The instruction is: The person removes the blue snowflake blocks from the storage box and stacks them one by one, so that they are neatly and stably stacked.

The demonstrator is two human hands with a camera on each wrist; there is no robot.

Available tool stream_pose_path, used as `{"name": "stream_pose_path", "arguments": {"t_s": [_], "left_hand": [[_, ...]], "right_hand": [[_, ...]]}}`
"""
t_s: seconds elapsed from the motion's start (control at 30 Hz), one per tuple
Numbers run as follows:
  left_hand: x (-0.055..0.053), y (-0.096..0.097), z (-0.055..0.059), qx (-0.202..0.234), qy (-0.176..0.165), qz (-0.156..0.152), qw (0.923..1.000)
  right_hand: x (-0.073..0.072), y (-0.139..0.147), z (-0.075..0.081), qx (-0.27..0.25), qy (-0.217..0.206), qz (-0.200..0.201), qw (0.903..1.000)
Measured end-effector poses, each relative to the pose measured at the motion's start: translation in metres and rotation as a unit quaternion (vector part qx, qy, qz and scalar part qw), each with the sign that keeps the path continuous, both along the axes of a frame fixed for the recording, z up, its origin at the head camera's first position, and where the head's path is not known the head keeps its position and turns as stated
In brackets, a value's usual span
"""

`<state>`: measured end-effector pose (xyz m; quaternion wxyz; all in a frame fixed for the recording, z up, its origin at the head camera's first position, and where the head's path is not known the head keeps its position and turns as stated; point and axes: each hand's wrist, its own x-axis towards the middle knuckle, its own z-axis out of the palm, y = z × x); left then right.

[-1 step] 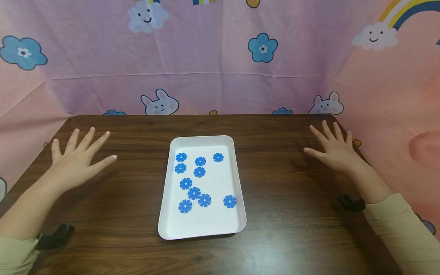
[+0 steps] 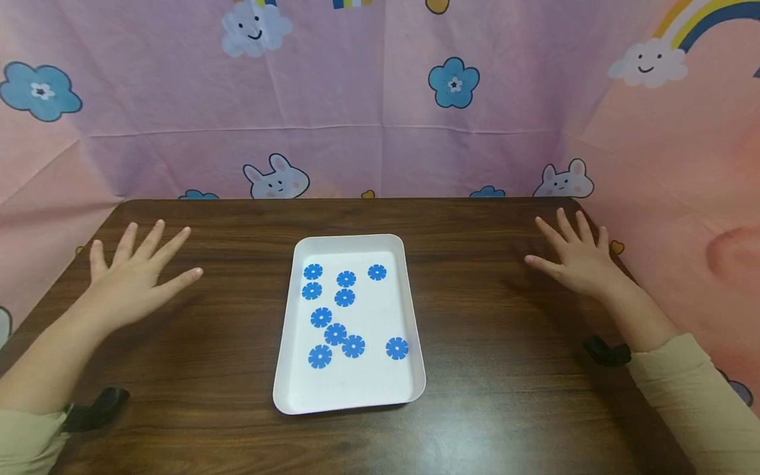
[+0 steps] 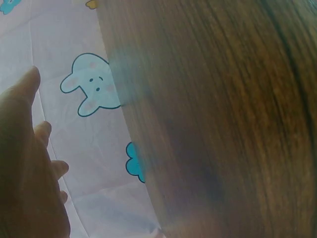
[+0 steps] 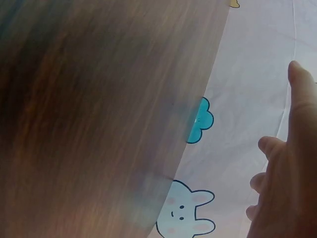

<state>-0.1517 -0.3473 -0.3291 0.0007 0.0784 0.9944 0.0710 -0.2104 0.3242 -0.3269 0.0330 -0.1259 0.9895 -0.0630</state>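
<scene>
A white rectangular tray [image 2: 350, 399] lies on the table between the hands. Several blue notched discs [image 2: 321, 317], flat and flower-like with a small centre hole, lie scattered in it. Most are on the tray's left side; one blue disc [image 2: 397, 348] is apart at the lower right. Left of the tray, my left hand [image 2: 127, 284] is held over the table with fingers spread and nothing in it. My right hand [image 2: 580, 262] is likewise spread and holds nothing, near the table's right edge. Both wrist views show the hand's side, with bare wood beside it.
The dark wooden table [image 2: 487, 316] reaches back to a pastel cloth [image 2: 332, 86] printed with rabbits, clouds and flowers, which also hangs along both sides. A black strap-like piece [image 2: 97, 409] is at the left wrist, and another black piece [image 2: 605, 351] at the right.
</scene>
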Motion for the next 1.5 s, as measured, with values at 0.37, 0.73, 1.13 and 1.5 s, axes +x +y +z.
{"name": "stream_pose_path", "arguments": {"t_s": [0.37,0.73,1.13,1.5], "left_hand": [[0.003,0.003,0.003,0.006,0.008,-0.003,0.9999],[0.013,0.018,0.009,0.025,0.040,-0.009,0.9988],[0.020,0.050,0.008,0.116,0.119,-0.046,0.9850],[0.023,0.077,-0.002,0.227,0.093,-0.100,0.9643]], "right_hand": [[0.008,-0.010,0.004,-0.019,0.014,0.006,0.9997],[0.023,-0.029,0.011,-0.056,0.072,0.033,0.9953],[0.040,-0.071,0.012,-0.191,0.176,0.103,0.9601],[0.058,-0.125,0.007,-0.262,0.183,0.165,0.9329]]}}
